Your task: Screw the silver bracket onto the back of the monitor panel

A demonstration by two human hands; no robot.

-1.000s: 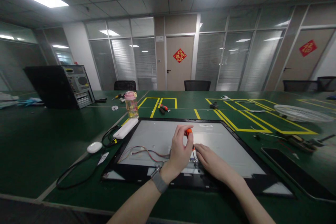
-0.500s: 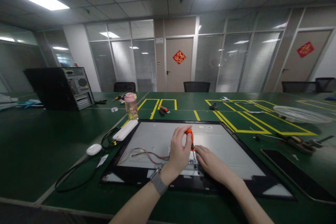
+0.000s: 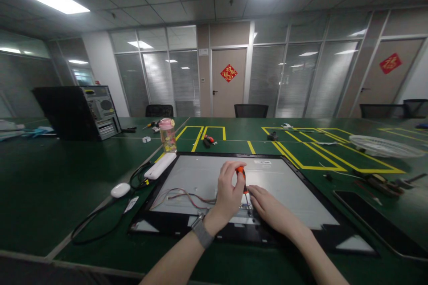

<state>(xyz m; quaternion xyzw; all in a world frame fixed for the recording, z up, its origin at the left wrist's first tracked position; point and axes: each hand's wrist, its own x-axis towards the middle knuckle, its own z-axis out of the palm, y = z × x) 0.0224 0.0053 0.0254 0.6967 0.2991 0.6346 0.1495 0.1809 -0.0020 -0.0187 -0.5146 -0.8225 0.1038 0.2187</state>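
from this end of the link i'm gripping the screwdriver with my left hand, thumb and fingers wrapping around its orange and black handle and leaving little gap. the tool is standing almost upright over the panel, its thin shaft pointing down toward the panel's near edge; from here i'm not managing to see whether the tip is sitting in a screw. my right hand is lying low over the panel, palm down, fingers stretching out close together, their tips sitting right beside the bottom of the handle. i'm failing to tell whether they are pinching the tool or only resting near it.

the panel is lying flat on the green table, its grey side facing upward within a black frame. thin wires are running across it to the left of my left hand, and a watch is circling that wrist. by the panel's left edge i'm seeing a white bar, a bottle standing just behind it, and a black cable looping nearby. a pc case is standing farther left, and a black slab is lying to the panel's right.
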